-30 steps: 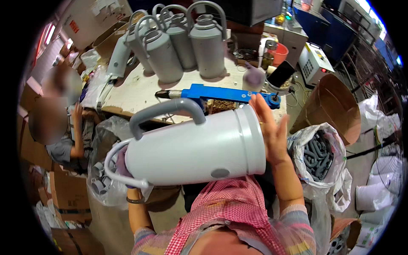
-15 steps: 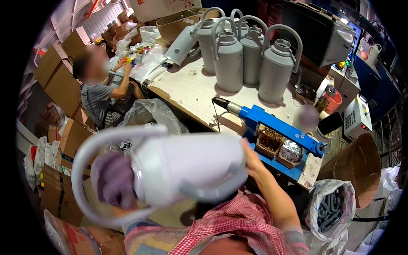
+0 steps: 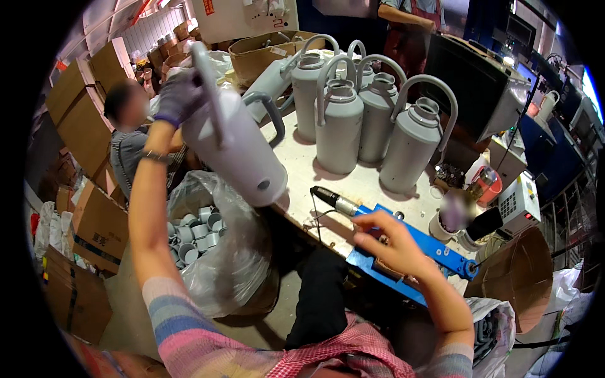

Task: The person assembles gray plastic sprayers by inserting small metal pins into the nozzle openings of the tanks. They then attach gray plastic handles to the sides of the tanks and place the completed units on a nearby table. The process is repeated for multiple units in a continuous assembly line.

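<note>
My left hand (image 3: 181, 99), in a purple-grey glove, is closed at the neck end of a pale grey insulated jug (image 3: 236, 145). The jug hangs tilted, its base toward the table's front edge, with a large loop handle at the top and a darker side handle (image 3: 271, 116). My bare right hand (image 3: 394, 242) is over the blue metal fixture (image 3: 435, 246), fingers apart and nothing visible in them. Just left of it, a black-and-silver power screwdriver (image 3: 334, 200) lies against the fixture. Several similar open-necked grey jugs (image 3: 338, 132) stand farther back on the white table (image 3: 302, 170).
Below the held jug is a clear plastic bag (image 3: 236, 271) of grey cups (image 3: 198, 236). One person (image 3: 126, 145) sits at the left; another (image 3: 416, 25) stands at the back. A large cardboard container (image 3: 513, 277) and a white control box (image 3: 520, 201) are at the right.
The jug has swung from lying across in front of me to up left, tilted base-down. My right hand has left its base and moved over the blue fixture.
</note>
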A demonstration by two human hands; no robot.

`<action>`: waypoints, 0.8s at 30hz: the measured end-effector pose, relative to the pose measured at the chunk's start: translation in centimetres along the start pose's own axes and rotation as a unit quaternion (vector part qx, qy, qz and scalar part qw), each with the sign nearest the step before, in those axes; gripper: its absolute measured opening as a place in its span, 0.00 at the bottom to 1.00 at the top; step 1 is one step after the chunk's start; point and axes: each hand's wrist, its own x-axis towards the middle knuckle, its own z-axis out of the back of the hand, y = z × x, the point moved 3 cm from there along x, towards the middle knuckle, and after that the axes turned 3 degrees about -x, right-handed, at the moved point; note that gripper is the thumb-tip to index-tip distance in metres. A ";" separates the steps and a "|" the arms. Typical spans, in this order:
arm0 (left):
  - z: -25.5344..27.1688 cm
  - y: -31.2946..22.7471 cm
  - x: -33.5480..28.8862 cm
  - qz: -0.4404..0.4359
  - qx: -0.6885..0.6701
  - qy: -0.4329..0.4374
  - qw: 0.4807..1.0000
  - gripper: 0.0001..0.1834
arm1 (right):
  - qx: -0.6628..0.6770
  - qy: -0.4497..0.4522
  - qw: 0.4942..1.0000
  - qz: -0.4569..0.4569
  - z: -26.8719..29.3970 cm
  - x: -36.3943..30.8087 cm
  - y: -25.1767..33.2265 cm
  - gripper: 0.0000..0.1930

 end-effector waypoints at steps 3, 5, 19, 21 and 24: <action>-8.3 4.3 6.1 0.080 0.037 0.052 0.995 0.27 | -0.017 -0.044 0.999 0.005 3.6 5.6 0.0 0.20; -12.2 1.8 6.8 0.119 0.077 0.159 0.977 0.28 | 0.034 -0.042 0.998 -0.025 5.6 9.9 -0.2 0.21; -17.7 -1.7 2.7 0.088 0.023 -0.133 0.987 0.49 | 0.394 -0.251 0.884 -0.024 7.8 32.5 -0.6 0.18; -17.8 -1.9 -1.9 0.023 -0.103 -0.267 0.958 0.51 | 0.446 -0.209 0.869 0.044 9.9 25.2 1.2 0.16; -20.3 -4.6 -9.8 0.101 -0.608 -0.137 0.776 0.39 | 0.517 -0.133 0.837 0.117 15.5 11.7 3.8 0.19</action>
